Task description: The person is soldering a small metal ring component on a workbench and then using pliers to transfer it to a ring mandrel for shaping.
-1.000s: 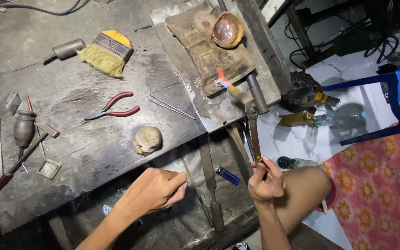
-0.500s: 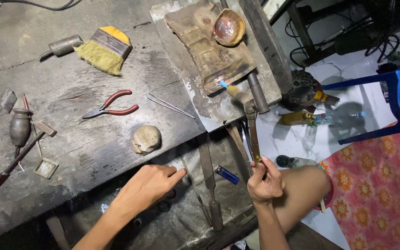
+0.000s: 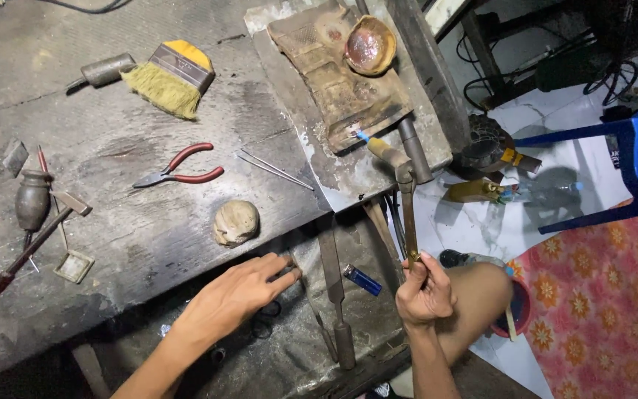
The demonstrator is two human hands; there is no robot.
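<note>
torch handle: my right hand [image 3: 424, 290] wraps its lower end, so the part inside my fist is hidden.
torch flame: the small blue tip [image 3: 362, 136], far up from my right hand, is too small to tell its shape.
left fingertips: my left hand [image 3: 239, 295] covers whatever lies under its palm.
hammer: far left of my left hand, its handle [image 3: 9, 270] runs off the frame edge.
blue chair: right of my right hand, the chair [image 3: 629, 159] is cut by the edge.
</note>
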